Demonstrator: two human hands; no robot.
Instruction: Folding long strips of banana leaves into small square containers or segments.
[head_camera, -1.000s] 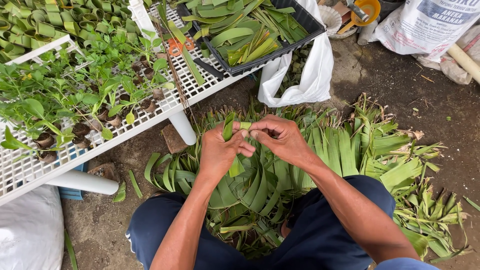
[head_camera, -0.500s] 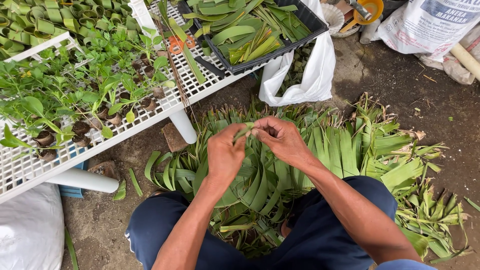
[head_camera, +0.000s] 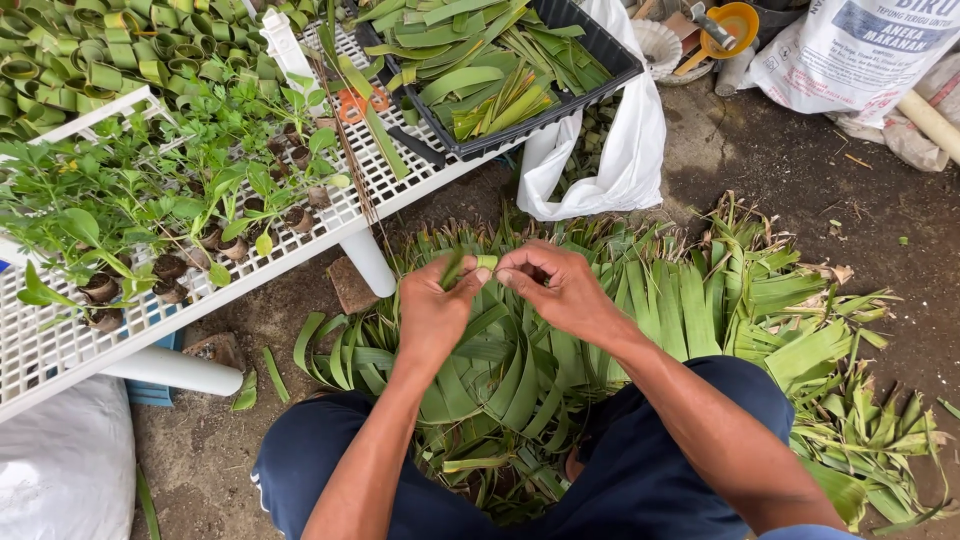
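My left hand (head_camera: 432, 308) and my right hand (head_camera: 560, 288) meet above a heap of long green leaf strips (head_camera: 640, 330) on the ground. Both pinch one small rolled green leaf piece (head_camera: 482, 264) between their fingertips, held about level with the table's edge. My knees in dark blue trousers (head_camera: 640, 470) frame the heap from below.
A white mesh table (head_camera: 60, 340) on white pipe legs (head_camera: 368, 262) carries seedlings in small leaf pots (head_camera: 170, 268) and rolled leaf rings (head_camera: 120, 70). A black crate (head_camera: 545, 110) of cut leaves sits on its far end, a white plastic bag (head_camera: 620, 150) hanging beside it. Sacks lie at right.
My hands have kept working the leaf piece, the fingers shifting slightly; the green strip now pokes up by my left thumb. Everything else is still.
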